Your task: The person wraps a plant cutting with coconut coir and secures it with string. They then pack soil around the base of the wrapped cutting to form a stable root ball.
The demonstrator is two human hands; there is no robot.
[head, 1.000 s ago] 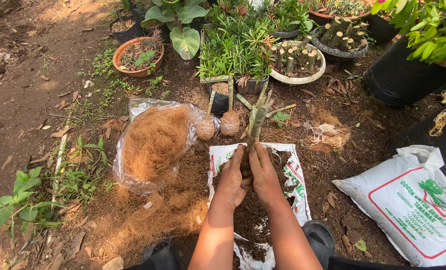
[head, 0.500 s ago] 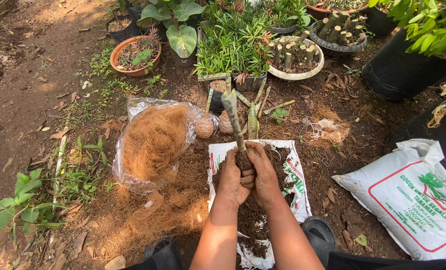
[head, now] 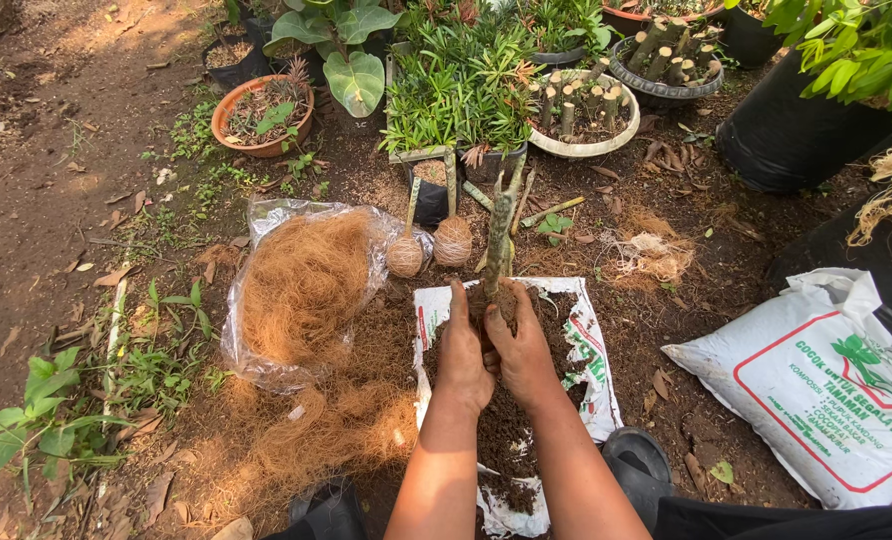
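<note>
My left hand [head: 464, 352] and my right hand [head: 522, 352] are cupped together around a clump of dark soil at the base of a grey-green stem cutting [head: 499, 225], which stands nearly upright between them. Both hands rest over a flattened white plastic bag [head: 587, 345] spread on the ground with loose dark soil [head: 504, 440] heaped on it. Just beyond the bag lie two finished cuttings whose bases are bound into round balls of brown fibre [head: 453, 240].
A clear plastic bag of brown coconut fibre [head: 301, 290] lies left, loose fibre spilling in front. A white printed sack [head: 816, 390] sits right. Potted plants, a terracotta pot [head: 262, 115], a white bowl of cut stems [head: 584, 105] and black grow bags [head: 796, 130] line the back.
The stem cutting has been tipped from a lean to nearly upright, and both hands have closed tighter around the soil at its base.
</note>
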